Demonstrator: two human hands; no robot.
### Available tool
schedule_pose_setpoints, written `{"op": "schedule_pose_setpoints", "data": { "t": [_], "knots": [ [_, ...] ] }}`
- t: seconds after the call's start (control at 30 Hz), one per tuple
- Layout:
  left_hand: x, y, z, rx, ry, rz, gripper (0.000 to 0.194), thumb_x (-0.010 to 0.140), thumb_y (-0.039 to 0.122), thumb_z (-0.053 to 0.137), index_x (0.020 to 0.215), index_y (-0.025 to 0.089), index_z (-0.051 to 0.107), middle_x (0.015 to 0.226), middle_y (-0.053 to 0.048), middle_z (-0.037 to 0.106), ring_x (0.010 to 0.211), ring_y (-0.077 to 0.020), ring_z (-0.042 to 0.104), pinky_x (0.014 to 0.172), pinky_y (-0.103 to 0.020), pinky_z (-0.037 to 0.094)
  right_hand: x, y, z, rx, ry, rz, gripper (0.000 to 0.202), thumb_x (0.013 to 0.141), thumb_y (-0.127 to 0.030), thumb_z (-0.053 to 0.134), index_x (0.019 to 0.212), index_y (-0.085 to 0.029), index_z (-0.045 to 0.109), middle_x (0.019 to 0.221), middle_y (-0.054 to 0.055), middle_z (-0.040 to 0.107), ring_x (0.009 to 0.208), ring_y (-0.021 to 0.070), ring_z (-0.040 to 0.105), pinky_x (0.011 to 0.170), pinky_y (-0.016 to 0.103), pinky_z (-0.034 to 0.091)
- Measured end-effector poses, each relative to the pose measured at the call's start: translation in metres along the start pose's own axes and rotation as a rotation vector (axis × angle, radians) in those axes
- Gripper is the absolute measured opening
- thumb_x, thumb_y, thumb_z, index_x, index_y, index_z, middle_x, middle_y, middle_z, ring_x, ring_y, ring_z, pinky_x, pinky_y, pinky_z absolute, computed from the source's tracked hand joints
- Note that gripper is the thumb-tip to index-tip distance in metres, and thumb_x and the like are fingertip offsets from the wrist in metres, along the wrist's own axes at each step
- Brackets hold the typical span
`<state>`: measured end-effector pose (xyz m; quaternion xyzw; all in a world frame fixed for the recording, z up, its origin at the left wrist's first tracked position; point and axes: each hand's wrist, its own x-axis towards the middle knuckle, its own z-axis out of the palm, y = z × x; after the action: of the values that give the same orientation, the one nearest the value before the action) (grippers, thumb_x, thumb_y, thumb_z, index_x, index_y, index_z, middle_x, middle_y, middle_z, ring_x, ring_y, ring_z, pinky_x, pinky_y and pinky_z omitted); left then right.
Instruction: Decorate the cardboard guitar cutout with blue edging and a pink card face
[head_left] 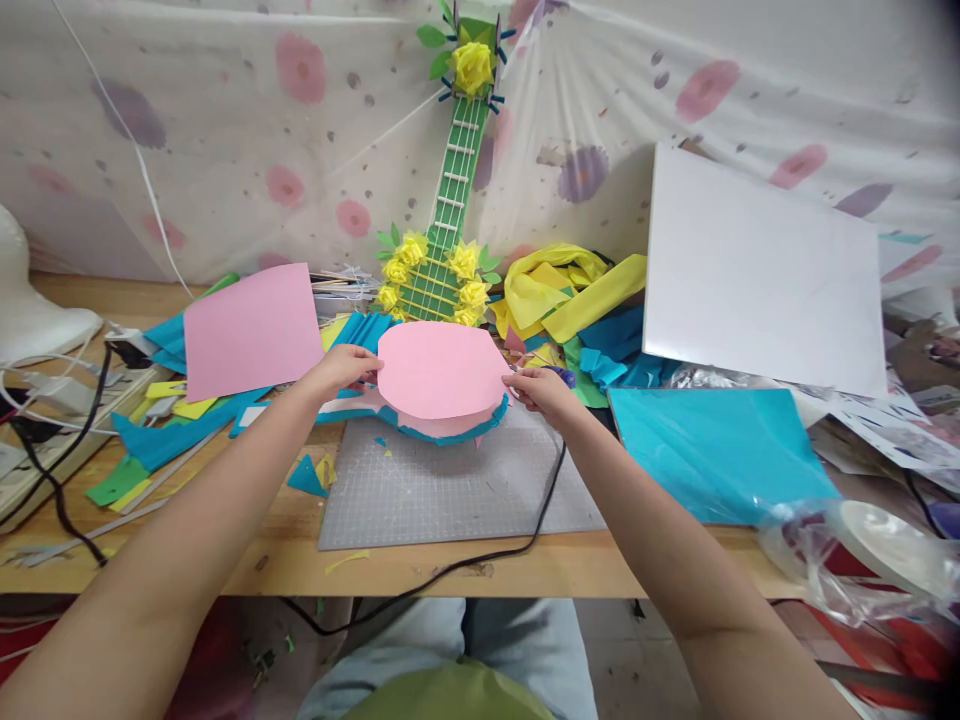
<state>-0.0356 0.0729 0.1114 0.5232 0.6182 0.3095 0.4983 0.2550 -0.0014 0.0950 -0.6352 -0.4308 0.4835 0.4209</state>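
Observation:
A rounded piece of pink paper is held up between my hands, over a blue-edged guitar-like body. My left hand pinches the paper's left edge between thumb and fingers. At the lower right edge, my right hand has its fingers closed on the same piece. The body's blue rim and part of a pink surface show below the paper; the rest of it is hidden. Leftward, a long white and blue strip-like part runs under my left wrist. A grey cutting mat lies beneath.
Behind stands a green paper guitar with yellow flowers. A pink sheet is at left, near a power strip. Yellow crepe paper, a white board and blue paper lie right. A black cable crosses the mat's edge.

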Motion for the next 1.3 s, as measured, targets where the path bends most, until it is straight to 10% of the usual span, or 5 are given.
{"op": "schedule_pose_setpoints", "data": {
  "t": [0.3,1.3],
  "knots": [
    [0.007,-0.014,-0.002,0.277,-0.034,0.043,0.021,0.054,0.028,0.071,0.044,0.016,0.057,0.043,0.0,0.049,0.04,-0.0084,0.037,0.041,-0.022,0.026,-0.002,0.015,0.003,-0.03,-0.009,0.063,0.023,0.063,-0.025,0.063,0.056,-0.018,0.043,0.041,-0.008,0.033,0.037,0.0032,0.024,0.038,0.02,0.013],
    [0.029,-0.029,0.01,0.548,0.042,0.121,0.024,0.053,0.035,0.071,0.042,0.019,0.058,0.049,-0.002,0.054,0.049,-0.0156,0.046,0.047,-0.025,0.027,-0.001,0.025,0.001,-0.267,0.122,0.002,0.021,0.066,-0.031,0.06,0.059,-0.017,0.045,0.04,-0.008,0.034,0.037,0.0041,0.028,0.038,0.019,0.018]
  ]
}}
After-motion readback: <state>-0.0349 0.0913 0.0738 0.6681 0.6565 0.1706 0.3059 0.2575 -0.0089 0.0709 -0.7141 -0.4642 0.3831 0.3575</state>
